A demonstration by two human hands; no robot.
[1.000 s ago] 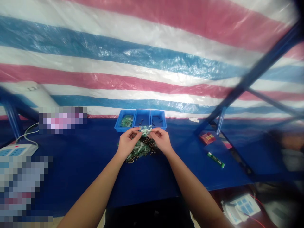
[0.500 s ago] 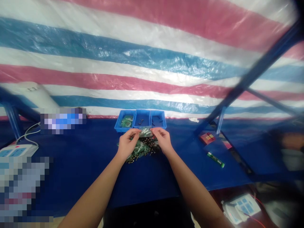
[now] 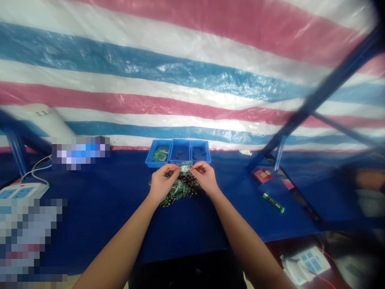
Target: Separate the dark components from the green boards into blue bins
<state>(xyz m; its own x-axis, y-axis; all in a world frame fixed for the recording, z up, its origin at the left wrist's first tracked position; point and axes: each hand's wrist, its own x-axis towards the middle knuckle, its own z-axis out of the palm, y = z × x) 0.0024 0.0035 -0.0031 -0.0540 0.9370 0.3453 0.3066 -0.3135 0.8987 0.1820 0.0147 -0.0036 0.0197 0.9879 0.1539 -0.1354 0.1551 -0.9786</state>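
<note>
Between my two hands is a small clear plastic bag [image 3: 185,165] with whitish pieces showing inside. My left hand [image 3: 163,181] pinches its left edge between thumb and fingertips. On the opposite edge, my right hand [image 3: 205,176] has a similar pinch. Just below the bag, a heap of small green and dark parts [image 3: 179,188] with brassy ends lies on the table, partly covered by my hands. Right behind them stand three joined blue bins: the left bin [image 3: 154,164] has green pieces, while the middle bin [image 3: 181,146] and right bin [image 3: 199,145] hold a few dark ones.
The blue tabletop [image 3: 99,216] meets a striped plastic sheet [image 3: 192,92] at the back. To the right are a red box [image 3: 262,175] and a green tube [image 3: 273,202]. Power strips lie at the left [image 3: 25,192] and lower right [image 3: 309,261]. A blue frame bar [image 3: 300,114] slants at right.
The bag has tilted more upright, its top edge now showing above my fingertips. My hands have drawn slightly closer together, still pinching it. Everything else stays in place.
</note>
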